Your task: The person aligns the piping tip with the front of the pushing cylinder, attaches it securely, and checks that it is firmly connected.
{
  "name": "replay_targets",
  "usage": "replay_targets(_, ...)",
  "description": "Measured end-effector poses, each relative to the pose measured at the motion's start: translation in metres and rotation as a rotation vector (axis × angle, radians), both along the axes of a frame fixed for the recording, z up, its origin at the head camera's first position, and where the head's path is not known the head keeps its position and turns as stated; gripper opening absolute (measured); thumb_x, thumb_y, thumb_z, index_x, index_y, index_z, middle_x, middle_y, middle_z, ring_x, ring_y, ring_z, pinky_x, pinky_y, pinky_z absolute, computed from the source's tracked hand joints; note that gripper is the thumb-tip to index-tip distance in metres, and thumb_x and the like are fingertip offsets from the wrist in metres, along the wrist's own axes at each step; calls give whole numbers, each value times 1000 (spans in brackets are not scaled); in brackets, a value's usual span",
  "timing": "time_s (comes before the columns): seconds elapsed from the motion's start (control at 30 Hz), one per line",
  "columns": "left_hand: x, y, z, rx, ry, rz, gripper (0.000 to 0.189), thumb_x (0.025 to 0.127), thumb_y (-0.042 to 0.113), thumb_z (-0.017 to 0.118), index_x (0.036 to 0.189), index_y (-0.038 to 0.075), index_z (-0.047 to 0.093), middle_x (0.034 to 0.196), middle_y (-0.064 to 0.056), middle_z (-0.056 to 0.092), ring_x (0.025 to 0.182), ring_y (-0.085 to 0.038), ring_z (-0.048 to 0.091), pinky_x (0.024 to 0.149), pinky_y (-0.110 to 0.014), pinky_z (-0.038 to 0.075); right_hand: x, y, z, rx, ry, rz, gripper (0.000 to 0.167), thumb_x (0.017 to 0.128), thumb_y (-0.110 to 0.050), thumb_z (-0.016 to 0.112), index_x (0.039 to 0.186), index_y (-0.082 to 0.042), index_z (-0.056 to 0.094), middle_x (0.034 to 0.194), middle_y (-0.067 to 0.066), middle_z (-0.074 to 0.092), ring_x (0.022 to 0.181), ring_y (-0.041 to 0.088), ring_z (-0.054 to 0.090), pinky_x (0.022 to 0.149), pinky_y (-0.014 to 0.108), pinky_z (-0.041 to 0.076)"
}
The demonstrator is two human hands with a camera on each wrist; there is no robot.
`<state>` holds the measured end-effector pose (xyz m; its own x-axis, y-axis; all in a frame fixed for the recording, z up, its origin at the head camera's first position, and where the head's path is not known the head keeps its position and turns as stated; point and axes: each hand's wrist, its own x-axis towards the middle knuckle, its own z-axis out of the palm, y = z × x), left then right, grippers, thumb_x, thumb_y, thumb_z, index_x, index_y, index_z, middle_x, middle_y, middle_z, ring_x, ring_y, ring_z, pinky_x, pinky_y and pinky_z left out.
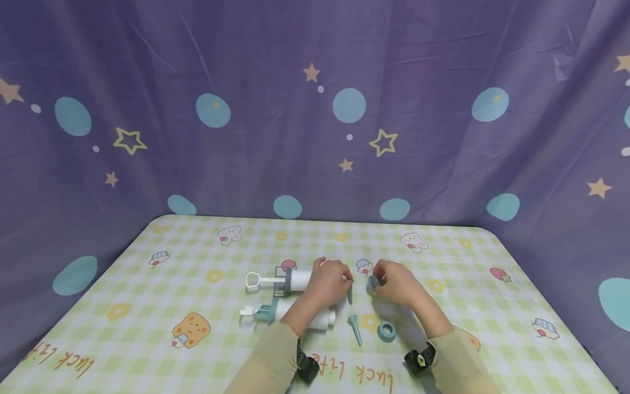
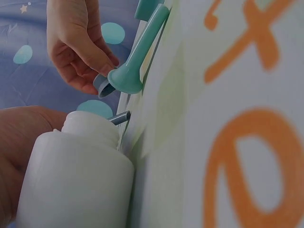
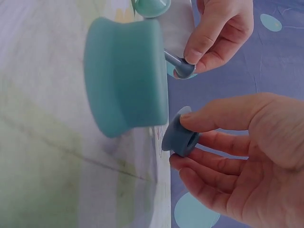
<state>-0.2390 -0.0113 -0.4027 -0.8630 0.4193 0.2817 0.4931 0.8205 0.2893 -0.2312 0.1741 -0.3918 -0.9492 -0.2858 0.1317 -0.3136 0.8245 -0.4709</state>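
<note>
My left hand (image 1: 331, 280) pinches the wide end of a slim dark grey-blue nozzle (image 3: 176, 61), whose narrow tip points down toward the table in the head view. To its right, my right hand (image 1: 400, 282) holds a dark grey-blue collar ring (image 3: 179, 137) between thumb and fingers. Nozzle and ring are apart. Nearer to me lie a teal nozzle (image 1: 355, 330) and a teal collar ring (image 1: 386, 331). Left of these are two white plunger-type icing syringes: one with dark grey fittings (image 1: 288, 280), the other with teal fittings (image 1: 266, 312). My left hand and forearm partly cover both.
A checked tablecloth (image 1: 221, 350) with printed cakes, bunnies and lettering covers the table. Behind it hangs a purple curtain (image 1: 275, 137) with stars and dots. Black camera straps (image 1: 419, 359) sit on both wrists. The teal syringe's threaded neck (image 2: 90, 128) points right, toward the teal nozzle.
</note>
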Motion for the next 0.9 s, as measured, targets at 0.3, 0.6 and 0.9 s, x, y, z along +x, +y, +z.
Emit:
replay_targets(0.3, 0, -2, 5, 69, 3, 15, 8, 82, 19, 64, 81, 18, 72, 80, 5, 67, 81, -12, 61, 99, -48, 30, 0, -1, 0, -34, 12, -6, 24, 64, -2, 67, 86, -6, 58, 81, 4, 61, 74, 15, 59, 66, 31, 47)
replay_targets(0.6, -1, -5, 9, 120, 7, 38, 7, 82, 22, 65, 84, 19, 72, 85, 6, 68, 87, -12, 62, 100, -47, 30, -1, -5, 1, -79, 25, 0, 26, 64, -2, 65, 87, -7, 55, 80, 1, 61, 76, 14, 59, 67, 30, 47)
replay_targets(0.9, -2, -9, 6, 177, 20, 64, 6, 81, 24, 67, 82, 19, 70, 81, 9, 67, 81, -9, 61, 100, -46, 31, 0, -9, 3, -135, 10, 19, 29, 66, 1, 63, 94, -5, 59, 89, 5, 64, 82, 19, 63, 73, 33, 50)
